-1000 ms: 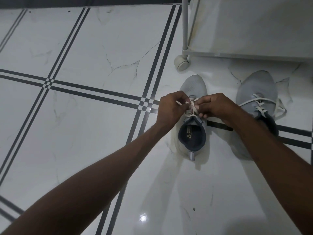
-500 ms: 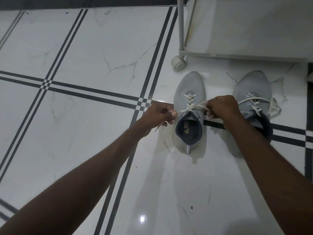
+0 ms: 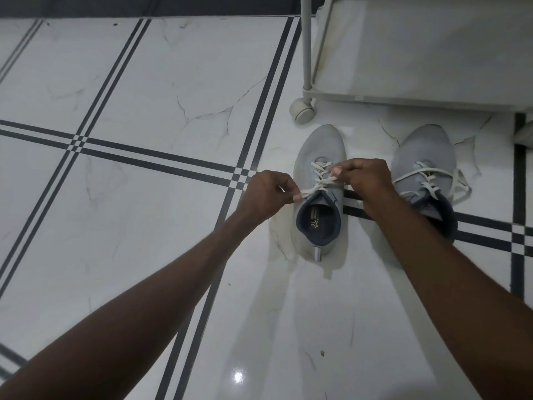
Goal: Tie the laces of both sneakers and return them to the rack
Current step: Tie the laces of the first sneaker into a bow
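The left hand and right hand each pinched a lace end of the left sneaker, fingers closed, pulling toward nine and three o'clock; forming the bow probably came next.

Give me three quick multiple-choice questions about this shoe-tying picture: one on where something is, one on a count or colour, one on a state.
1. Where is the rack's caster wheel?
A. Just beyond the toe of the left sneaker
B. Inside a shoe
C. Behind the heels

2. How many sneakers are on the floor?
A. One
B. Two
C. Four

3. What are the hands doing?
A. Resting flat on the floor
B. Lifting the right sneaker
C. Each pinching a lace end

Answers: 1 A, the wheel sits past that toe. 2 B, two grey shoes. 3 C, the left hand and right hand pull the white laces apart.
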A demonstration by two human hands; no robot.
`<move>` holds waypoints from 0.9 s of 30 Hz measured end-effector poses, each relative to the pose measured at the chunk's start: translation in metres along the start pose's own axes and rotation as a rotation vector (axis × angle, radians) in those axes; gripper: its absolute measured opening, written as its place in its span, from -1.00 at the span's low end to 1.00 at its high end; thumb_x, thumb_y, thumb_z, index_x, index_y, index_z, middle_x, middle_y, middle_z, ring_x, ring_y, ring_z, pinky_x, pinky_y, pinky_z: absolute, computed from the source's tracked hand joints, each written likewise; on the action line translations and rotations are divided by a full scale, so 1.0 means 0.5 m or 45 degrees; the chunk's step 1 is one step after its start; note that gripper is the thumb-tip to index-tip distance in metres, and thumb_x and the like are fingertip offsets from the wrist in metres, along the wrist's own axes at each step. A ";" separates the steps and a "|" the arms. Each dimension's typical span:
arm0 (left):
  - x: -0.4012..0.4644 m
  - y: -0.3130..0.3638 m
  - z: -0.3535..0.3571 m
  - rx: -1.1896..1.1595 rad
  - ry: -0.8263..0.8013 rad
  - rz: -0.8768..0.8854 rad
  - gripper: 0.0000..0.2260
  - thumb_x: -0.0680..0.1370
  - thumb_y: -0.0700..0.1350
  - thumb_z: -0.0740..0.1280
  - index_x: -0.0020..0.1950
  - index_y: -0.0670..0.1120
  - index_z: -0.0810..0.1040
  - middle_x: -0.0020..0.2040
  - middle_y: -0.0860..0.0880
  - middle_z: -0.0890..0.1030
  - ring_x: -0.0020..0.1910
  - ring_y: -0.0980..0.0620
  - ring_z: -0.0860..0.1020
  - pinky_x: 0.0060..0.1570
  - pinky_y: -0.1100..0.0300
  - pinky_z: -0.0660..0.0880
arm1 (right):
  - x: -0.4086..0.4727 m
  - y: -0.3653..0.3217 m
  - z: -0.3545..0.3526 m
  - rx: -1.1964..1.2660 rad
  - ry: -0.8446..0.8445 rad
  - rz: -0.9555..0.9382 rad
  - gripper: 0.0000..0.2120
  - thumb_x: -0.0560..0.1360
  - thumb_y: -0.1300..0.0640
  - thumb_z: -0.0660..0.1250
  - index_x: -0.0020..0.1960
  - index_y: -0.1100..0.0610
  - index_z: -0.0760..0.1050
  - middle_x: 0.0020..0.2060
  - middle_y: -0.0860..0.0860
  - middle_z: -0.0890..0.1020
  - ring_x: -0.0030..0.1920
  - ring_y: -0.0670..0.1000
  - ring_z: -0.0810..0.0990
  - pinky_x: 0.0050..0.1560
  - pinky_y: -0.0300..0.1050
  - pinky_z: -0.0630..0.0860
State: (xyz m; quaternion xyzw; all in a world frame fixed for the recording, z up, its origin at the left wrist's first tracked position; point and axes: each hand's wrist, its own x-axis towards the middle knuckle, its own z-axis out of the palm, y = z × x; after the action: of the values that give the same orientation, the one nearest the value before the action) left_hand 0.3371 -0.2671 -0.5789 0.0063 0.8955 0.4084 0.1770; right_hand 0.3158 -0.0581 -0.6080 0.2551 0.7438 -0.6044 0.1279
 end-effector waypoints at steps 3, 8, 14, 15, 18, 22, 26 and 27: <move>-0.001 -0.008 -0.001 -0.201 -0.079 -0.055 -0.95 0.45 -0.18 0.51 -0.11 -0.08 0.71 -0.25 -0.22 0.69 -0.32 0.03 0.56 -0.23 0.15 0.54 | 0.000 -0.003 -0.002 0.211 0.012 0.101 -0.94 0.41 0.28 0.47 -0.18 0.14 0.68 -0.20 0.07 0.72 -0.22 0.00 0.66 -0.22 -0.21 0.60; -0.008 -0.031 0.001 -0.500 -0.146 -0.218 -0.96 0.51 -0.29 0.44 -0.13 -0.18 0.66 -0.32 0.13 0.69 -0.36 0.11 0.52 -0.28 0.32 0.52 | -0.002 0.000 0.004 0.586 -0.136 0.422 -0.82 0.59 0.28 0.27 -0.14 0.18 0.60 -0.22 0.07 0.65 -0.30 -0.10 0.62 -0.41 -0.33 0.55; -0.013 -0.058 0.008 -0.495 -0.204 -0.233 -0.84 0.54 -0.33 0.37 -0.21 -0.13 0.57 -0.41 0.14 0.60 -0.37 0.10 0.48 -0.26 0.29 0.47 | 0.019 -0.009 0.013 0.565 -0.066 0.624 -0.71 0.63 0.29 0.16 -0.21 0.16 0.53 -0.27 0.08 0.56 -0.36 -0.08 0.54 -0.55 -0.35 0.51; -0.012 -0.061 0.008 -0.501 -0.216 -0.229 -0.80 0.54 -0.33 0.37 -0.24 -0.11 0.56 -0.41 0.13 0.59 -0.38 0.11 0.48 -0.27 0.30 0.47 | 0.022 -0.013 0.013 0.531 -0.065 0.635 -0.70 0.64 0.29 0.15 -0.22 0.15 0.52 -0.28 0.08 0.55 -0.35 -0.08 0.51 -0.56 -0.36 0.50; -0.011 -0.068 0.004 -0.513 -0.258 -0.213 -0.79 0.55 -0.34 0.36 -0.25 -0.12 0.55 -0.41 0.14 0.60 -0.37 0.10 0.47 -0.28 0.31 0.46 | 0.026 -0.021 0.015 0.450 -0.065 0.659 -0.69 0.65 0.26 0.13 -0.23 0.15 0.49 -0.31 0.08 0.52 -0.38 -0.08 0.47 -0.59 -0.36 0.48; -0.017 -0.078 0.001 -0.503 -0.313 -0.188 -0.80 0.56 -0.34 0.33 -0.24 -0.13 0.55 -0.40 0.07 0.57 -0.36 0.10 0.47 -0.25 0.28 0.45 | 0.019 -0.017 0.011 0.406 -0.081 0.679 -0.68 0.67 0.26 0.11 -0.24 0.17 0.42 -0.33 0.09 0.48 -0.49 -0.09 0.49 -0.59 -0.35 0.45; -0.026 -0.083 0.007 -0.529 -0.362 -0.216 -0.81 0.56 -0.30 0.35 -0.24 -0.13 0.55 -0.37 0.00 0.56 -0.34 0.09 0.50 -0.24 0.28 0.49 | 0.018 -0.013 0.008 0.424 -0.077 0.702 -0.67 0.67 0.27 0.11 -0.27 0.19 0.41 -0.32 0.09 0.47 -0.42 -0.06 0.46 -0.57 -0.34 0.45; -0.027 -0.083 0.008 -0.538 -0.363 -0.224 -0.81 0.56 -0.30 0.35 -0.24 -0.13 0.54 -0.37 -0.01 0.56 -0.34 0.08 0.50 -0.24 0.29 0.50 | 0.019 -0.012 0.007 0.431 -0.076 0.713 -0.68 0.66 0.27 0.12 -0.26 0.20 0.41 -0.32 0.09 0.48 -0.38 -0.05 0.45 -0.57 -0.34 0.46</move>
State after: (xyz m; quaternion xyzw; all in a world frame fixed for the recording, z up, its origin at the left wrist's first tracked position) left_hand 0.3564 -0.2942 -0.6076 -0.0513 0.7535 0.5643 0.3335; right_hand 0.3042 -0.0605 -0.6083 0.4496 0.5297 -0.6680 0.2665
